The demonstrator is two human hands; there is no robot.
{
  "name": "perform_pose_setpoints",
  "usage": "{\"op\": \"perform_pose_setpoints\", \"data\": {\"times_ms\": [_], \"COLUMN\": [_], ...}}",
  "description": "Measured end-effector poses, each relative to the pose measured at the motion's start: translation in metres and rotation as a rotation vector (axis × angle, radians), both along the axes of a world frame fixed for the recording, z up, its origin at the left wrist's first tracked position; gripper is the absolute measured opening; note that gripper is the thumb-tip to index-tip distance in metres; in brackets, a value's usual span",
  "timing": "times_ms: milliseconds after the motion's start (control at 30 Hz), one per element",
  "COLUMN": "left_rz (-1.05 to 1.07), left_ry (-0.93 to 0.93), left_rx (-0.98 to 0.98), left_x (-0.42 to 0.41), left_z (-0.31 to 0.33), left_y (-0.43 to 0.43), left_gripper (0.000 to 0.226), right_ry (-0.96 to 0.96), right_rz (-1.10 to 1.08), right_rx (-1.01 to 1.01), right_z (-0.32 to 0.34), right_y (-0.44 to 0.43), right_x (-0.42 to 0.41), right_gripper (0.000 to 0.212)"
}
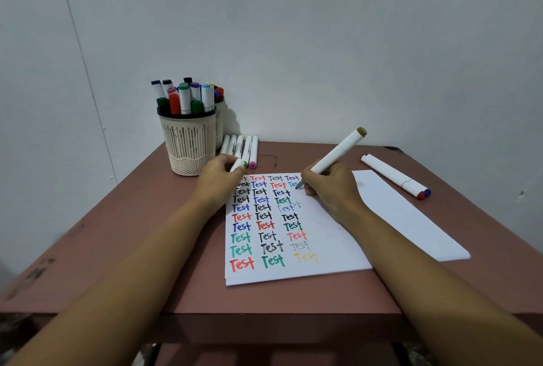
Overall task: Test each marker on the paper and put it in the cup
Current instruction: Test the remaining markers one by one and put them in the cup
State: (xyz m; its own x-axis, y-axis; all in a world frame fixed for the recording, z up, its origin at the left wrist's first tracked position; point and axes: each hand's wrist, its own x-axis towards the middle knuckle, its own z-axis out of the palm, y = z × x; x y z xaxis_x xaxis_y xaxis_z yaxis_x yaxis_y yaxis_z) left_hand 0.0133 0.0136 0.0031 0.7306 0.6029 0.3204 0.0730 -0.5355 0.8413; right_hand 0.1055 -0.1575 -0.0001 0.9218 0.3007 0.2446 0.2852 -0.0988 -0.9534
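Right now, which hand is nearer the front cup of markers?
Left. The left hand sits just right of the cup at its base, pinching a white cap; the right hand is farther right over the paper, writing with a marker.

The stack of white paper sheets (338, 248) looks matt and smooth. Under it, the reddish-brown table (117, 248) has a dull top, scuffed left of the paper. The cream ribbed plastic cup (188, 142) beyond the paper's far left corner is matt, its base perforated. The white plastic marker (338, 151) tilted over the paper is smooth and faintly glossy.
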Motion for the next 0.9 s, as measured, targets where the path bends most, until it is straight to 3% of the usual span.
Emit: {"op": "perform_pose_setpoints", "data": {"times_ms": [900], "left_rz": [-0.019], "left_ry": [0.038], "left_rx": [0.041], "left_x": [0.0012], "left_z": [-0.0004], "left_y": [0.0013], "left_gripper": [0.026], "right_ry": [-0.007], "right_rz": [0.013], "right_rx": [0.004], "right_z": [0.0045], "right_y": [-0.0026], "right_x": [-0.0072], "right_gripper": [0.011]}}
